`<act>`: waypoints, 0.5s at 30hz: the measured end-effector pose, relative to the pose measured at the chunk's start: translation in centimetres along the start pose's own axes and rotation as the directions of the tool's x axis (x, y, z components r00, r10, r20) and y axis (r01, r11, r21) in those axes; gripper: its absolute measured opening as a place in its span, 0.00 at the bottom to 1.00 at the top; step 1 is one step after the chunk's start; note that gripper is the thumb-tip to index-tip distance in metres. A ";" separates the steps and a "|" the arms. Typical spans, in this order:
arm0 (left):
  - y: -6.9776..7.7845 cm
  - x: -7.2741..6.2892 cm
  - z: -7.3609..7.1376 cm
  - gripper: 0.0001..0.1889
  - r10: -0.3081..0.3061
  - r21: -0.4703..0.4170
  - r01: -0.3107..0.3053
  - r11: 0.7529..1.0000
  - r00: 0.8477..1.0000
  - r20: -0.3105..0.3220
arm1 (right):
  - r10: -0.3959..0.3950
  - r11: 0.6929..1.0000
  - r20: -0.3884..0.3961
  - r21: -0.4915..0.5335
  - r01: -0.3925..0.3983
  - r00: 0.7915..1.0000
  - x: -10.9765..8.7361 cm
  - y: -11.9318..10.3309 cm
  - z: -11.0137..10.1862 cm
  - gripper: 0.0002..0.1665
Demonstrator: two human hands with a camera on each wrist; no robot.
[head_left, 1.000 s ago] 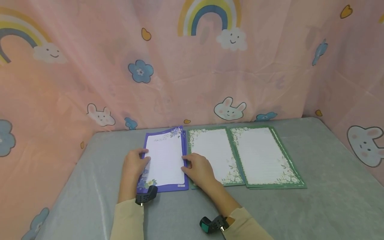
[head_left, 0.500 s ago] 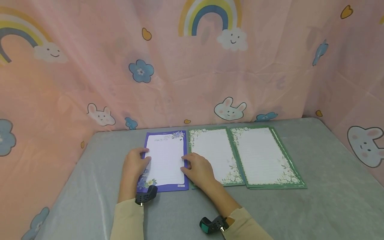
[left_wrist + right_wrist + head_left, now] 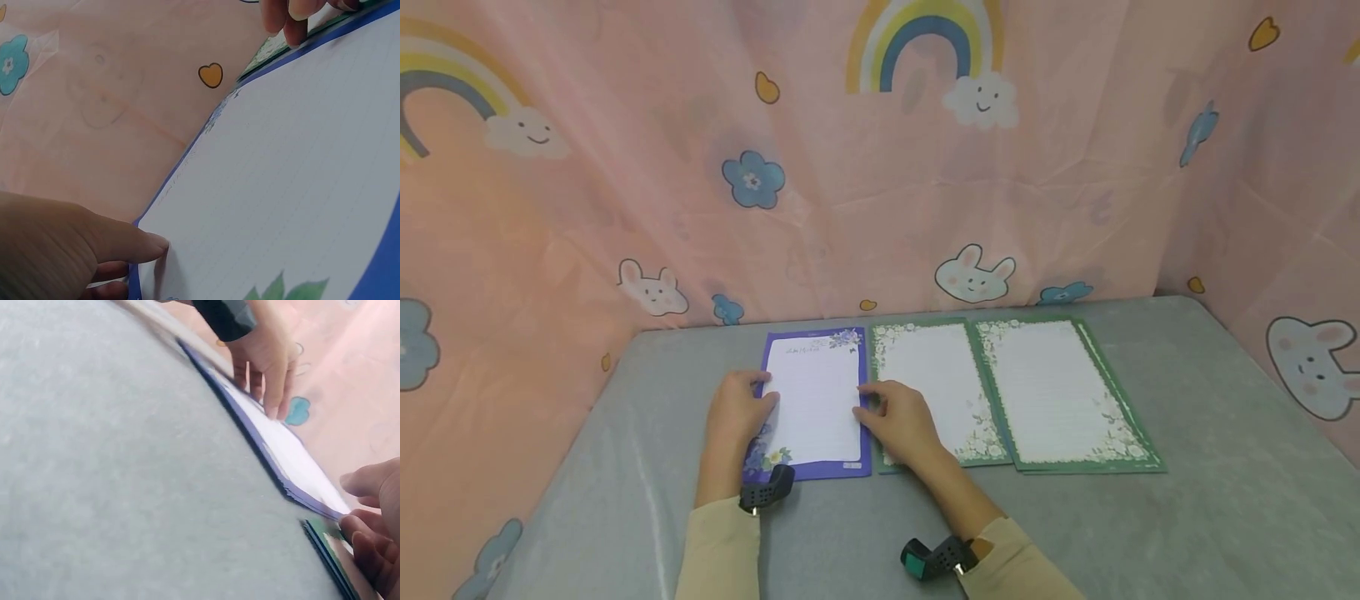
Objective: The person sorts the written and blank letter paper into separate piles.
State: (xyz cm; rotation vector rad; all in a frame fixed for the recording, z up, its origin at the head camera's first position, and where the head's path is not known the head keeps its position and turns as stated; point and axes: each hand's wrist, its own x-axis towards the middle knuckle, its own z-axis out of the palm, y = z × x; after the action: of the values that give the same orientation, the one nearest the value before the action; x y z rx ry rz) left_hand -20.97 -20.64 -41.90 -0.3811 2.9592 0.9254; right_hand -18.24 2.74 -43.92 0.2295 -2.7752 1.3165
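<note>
Head view: purple-bordered sheet (image 3: pixel 812 408) with illegible script (image 3: pixel 802 350) near its top.

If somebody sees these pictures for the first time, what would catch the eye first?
Probably the pink backdrop, its rainbows and rabbits filling the upper part of the head view. Below, the purple-bordered paper stands out on the gray table, with the left hand and right hand at its side edges. To its right lie two green-bordered stacks.
</note>
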 end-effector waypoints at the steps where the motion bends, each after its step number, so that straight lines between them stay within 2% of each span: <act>1: 0.0 0.0 0.0 0.23 -0.001 0.002 0.001 1.000 1.000 -0.003 | -0.003 1.000 -0.004 0.022 0.003 1.000 0.0 0.0 -0.1 0.18; 7: 0.4 -0.1 -0.1 0.22 -0.024 -0.020 0.023 1.000 1.000 -0.014 | -0.043 0.995 -0.061 0.084 0.048 0.997 0.5 0.6 -1.2 0.16; 11: 0.8 -0.2 -0.2 0.21 -0.029 -0.040 0.028 0.999 0.999 -0.016 | -0.004 0.996 -0.120 0.092 0.015 0.993 1.0 1.6 -2.4 0.16; 15: 1.3 -0.4 -0.4 0.20 0.026 -0.065 -0.027 0.998 0.999 -0.024 | 0.055 0.995 -0.161 0.094 -0.040 0.985 1.4 2.7 -3.8 0.15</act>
State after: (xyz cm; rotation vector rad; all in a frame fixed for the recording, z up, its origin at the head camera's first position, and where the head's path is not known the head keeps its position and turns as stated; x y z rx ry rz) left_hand -20.85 -19.71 -40.82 -0.3579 2.9682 1.0297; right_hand -20.14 7.19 -43.42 0.0568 -2.6039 1.4051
